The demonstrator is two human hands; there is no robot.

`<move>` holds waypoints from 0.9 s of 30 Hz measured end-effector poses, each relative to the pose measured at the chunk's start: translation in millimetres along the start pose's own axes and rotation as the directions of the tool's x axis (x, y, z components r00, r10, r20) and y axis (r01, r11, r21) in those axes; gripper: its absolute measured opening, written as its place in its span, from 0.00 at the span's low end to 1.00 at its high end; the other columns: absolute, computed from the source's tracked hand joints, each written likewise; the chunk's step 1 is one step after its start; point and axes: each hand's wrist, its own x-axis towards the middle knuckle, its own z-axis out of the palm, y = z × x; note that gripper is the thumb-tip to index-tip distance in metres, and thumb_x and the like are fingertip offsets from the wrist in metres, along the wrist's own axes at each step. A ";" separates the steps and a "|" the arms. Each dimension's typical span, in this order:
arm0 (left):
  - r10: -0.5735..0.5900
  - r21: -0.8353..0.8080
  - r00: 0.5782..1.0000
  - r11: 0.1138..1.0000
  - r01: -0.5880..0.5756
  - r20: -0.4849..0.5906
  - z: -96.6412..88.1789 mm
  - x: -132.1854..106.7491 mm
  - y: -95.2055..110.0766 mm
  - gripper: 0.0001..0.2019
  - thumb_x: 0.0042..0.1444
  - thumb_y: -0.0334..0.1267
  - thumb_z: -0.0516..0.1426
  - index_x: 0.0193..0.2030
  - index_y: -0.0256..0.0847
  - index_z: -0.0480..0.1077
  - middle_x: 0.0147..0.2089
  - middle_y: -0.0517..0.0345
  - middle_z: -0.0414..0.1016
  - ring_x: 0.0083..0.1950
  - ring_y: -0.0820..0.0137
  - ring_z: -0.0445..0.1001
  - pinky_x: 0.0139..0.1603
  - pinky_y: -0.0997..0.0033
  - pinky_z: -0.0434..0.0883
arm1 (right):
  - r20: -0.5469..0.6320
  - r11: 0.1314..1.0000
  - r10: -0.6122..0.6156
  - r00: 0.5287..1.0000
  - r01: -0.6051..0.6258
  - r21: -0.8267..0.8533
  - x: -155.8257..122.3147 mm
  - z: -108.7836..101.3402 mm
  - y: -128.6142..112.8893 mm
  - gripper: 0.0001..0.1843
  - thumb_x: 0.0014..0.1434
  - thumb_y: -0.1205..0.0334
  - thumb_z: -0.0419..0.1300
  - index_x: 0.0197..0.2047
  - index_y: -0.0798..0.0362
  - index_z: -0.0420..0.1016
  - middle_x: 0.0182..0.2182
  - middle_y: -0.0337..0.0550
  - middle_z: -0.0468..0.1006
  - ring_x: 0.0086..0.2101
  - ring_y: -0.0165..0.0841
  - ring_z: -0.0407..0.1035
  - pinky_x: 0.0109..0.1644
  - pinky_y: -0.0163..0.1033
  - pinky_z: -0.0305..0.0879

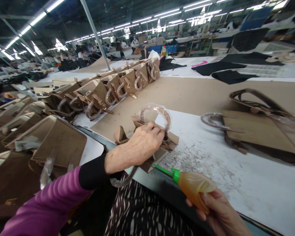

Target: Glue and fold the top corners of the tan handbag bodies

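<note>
In front of me at the table edge lies a brown handbag [172, 141], its round handle [167, 115] wrapped in clear plastic film. My left hand [147, 141] is closed on the bag near the base of that handle and covers much of it. A second wrapped handle [125, 181] hangs below my wrist. In my right hand [217, 203] is a soft squeeze bottle [195, 186] of amber liquid with a green nozzle. The nozzle tip points left at the bag's lower edge; whether it touches cannot be made out.
Rows of similar brown handbags [124, 82] stand along the left side. More brown bags [263, 131] lie on the white sheet [211, 164] at right, near dark marks. Black material pieces [233, 76] lie farther back. A metal pole [95, 34] rises behind the row.
</note>
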 end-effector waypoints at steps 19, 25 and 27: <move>-0.003 0.016 1.000 1.000 0.003 -0.009 1.8 -0.3 0.5 0.09 0.56 0.32 0.57 0.42 0.31 0.67 0.40 0.48 0.71 0.43 0.61 0.64 0.40 0.64 0.67 | 0.047 0.997 0.078 0.996 -0.079 0.015 -3.6 -2.5 7.3 0.23 0.49 0.55 0.73 0.47 0.50 0.77 0.39 0.48 0.76 0.28 0.35 0.70 0.21 0.30 0.63; -0.006 0.001 1.000 1.000 0.006 0.003 2.5 2.6 0.9 0.07 0.57 0.31 0.55 0.43 0.32 0.67 0.41 0.48 0.71 0.43 0.62 0.64 0.41 0.64 0.67 | 0.003 0.990 0.094 0.996 -0.093 -0.105 -12.7 -1.0 0.6 0.28 0.41 0.51 0.75 0.45 0.52 0.76 0.32 0.51 0.77 0.25 0.39 0.70 0.20 0.34 0.63; -0.015 0.002 1.000 1.000 0.015 0.007 1.4 3.9 0.0 0.08 0.57 0.31 0.55 0.43 0.32 0.66 0.41 0.48 0.71 0.43 0.62 0.64 0.40 0.65 0.67 | 0.001 0.988 0.057 0.998 -0.057 -0.145 -12.2 -0.8 -4.5 0.28 0.41 0.52 0.75 0.45 0.51 0.76 0.33 0.52 0.78 0.25 0.42 0.71 0.20 0.36 0.63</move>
